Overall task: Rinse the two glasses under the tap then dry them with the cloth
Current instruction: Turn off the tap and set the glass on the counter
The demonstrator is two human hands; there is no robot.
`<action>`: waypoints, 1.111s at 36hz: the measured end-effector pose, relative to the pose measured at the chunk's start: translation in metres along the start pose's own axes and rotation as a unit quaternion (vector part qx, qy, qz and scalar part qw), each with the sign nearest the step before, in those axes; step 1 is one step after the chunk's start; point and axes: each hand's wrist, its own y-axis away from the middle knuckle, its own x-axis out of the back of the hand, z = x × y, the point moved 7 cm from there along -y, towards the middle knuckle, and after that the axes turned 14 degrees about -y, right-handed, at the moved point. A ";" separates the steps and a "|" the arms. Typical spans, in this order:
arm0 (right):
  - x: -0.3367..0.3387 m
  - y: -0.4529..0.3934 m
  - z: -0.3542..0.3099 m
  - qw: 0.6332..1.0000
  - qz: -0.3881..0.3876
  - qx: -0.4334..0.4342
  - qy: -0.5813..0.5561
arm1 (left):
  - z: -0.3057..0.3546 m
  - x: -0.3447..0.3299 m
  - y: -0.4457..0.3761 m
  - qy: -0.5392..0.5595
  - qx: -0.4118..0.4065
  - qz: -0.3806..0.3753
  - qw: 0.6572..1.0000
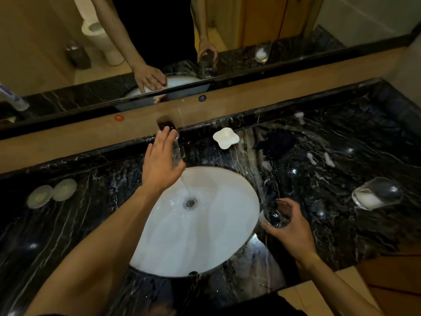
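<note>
Item: glass (276,214), clear tumbler, gripped around its wall by the right hand (288,226), fingers closed on it, held just past the right rim of the basin (223,236), above the counter edge; mouth appears to face up and slightly toward the camera, long axis near upright. Water stream (185,184) falls to the drain (189,203), which lies to the left of this glass and a little farther from the person; judged next move is a leftward carry into the stream, the right hand already holding the piece. Left hand (160,165) reaches to the tap (177,149) at the back of the basin, fingers loosely spread over it; whether it grips anything cannot be told. Second glass (377,196) lies on its side on the counter, well right of both hands, something white inside it. Dark cloth (276,143) sits bunched behind and right of the basin. White dish (226,137) beside it. Surface: black veined marble counter (68,224), wet in patches. Mirror (159,42) above.
</note>
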 end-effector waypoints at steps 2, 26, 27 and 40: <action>0.006 -0.003 -0.001 1.000 0.000 0.010 0.011 | 0.002 -0.005 0.004 -0.007 0.000 -0.008 1.000; 0.135 -0.029 0.020 0.999 0.034 0.028 -0.018 | 0.212 -0.115 0.150 0.125 -0.008 -0.107 0.986; 0.152 -0.022 0.024 0.995 0.087 0.035 -0.026 | 0.218 -0.125 0.160 0.128 0.001 -0.132 0.983; 0.262 -0.075 0.078 0.976 0.161 -0.047 -0.139 | 0.234 -0.143 0.215 0.041 -0.047 -0.187 0.980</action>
